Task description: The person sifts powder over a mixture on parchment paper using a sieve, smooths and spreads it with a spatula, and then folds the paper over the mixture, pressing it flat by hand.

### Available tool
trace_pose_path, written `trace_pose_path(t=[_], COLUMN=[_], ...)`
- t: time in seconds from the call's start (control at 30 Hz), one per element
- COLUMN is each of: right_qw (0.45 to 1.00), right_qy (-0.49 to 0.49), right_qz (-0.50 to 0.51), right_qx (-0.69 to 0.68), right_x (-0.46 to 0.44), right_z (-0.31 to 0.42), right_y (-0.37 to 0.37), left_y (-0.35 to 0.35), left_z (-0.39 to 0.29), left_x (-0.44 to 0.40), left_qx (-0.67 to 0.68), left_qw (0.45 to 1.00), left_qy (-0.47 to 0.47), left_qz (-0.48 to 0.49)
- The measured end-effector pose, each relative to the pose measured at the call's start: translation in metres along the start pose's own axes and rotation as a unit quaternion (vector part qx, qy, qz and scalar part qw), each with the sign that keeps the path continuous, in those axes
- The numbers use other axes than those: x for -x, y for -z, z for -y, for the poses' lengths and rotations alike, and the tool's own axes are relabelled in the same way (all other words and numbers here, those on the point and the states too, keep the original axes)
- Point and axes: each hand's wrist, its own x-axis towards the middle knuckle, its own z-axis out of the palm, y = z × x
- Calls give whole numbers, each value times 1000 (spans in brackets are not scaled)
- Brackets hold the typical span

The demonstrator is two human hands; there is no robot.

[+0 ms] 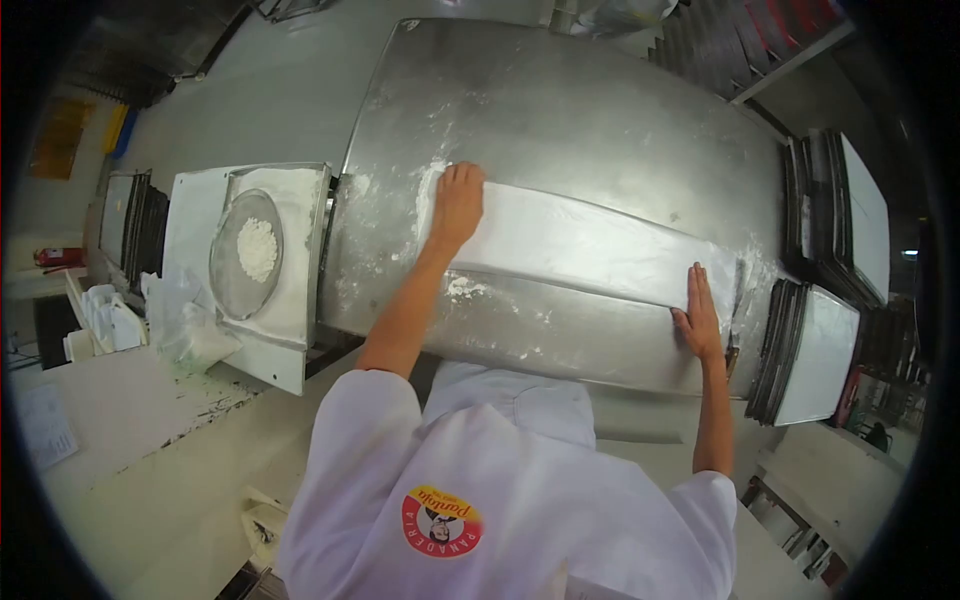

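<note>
A long, smooth white sheet with a slight sheen lies across the floured metal worktable; I cannot tell whether it is dough or plastic. My left hand is at the sheet's left end, fingers curled down and closed on its edge. The fingertips are hidden beneath the hand. At the right end, my right hand lies flat with fingers stretched out, touching the sheet near its front corner. Loose flour is scattered along the sheet's near edge and around its left end.
Left of the worktable, a round sieve holding a heap of white flour rests in a floured tray. A clear plastic bag hangs beside it. Stacked metal trays stand close to the table's right edge.
</note>
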Motion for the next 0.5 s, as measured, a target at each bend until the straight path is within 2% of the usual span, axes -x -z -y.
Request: trace_pose_path(t=[0.1,0.17,0.2,0.27,0.3,0.33,0.37,0.4,0.43,0.47,0.5], right_qw=[1000,997,987,966,966,974,970,970,976,980,975], right_qy=[4,-27,-47,-103,-86,-85,-77,-35,7,-8,13], right_qz=[-22,-53,-138,-224,-242,-207,-218,-239,-220,-199,-222], right_qx=[8,-48,-67,-79,-36,-22,-70,-34,5,18,18], right_x=[-3,-12,-25,-61,-86,-112,-135,-157,-181,-196,-216], right_z=[15,14,18,-2,15,36,60,94,110,148,172], right_y=[13,12,3,-40,-48,-50,-63,-76,-97,-102,-119], left_y=[9,7,7,10,9,9,8,8,9,11,13], left_z=[6,6,6,3,2,3,3,2,1,-1,-3], left_x=[3,2,2,2,2,3,2,2,1,1,1], left_qx=[17,-13,-1,-2,8,2,-6,-14,-8,-12,-17], left_qw=[1000,1000,1000,1000,1000,1000,1000,1000,1000,1000,1000], left_qy=[0,4,-3,4,-6,-1,3,10,-1,9,20], left_qz=[-9,6,4,-20,-22,-23,-25,-16,-17,-15,-14])
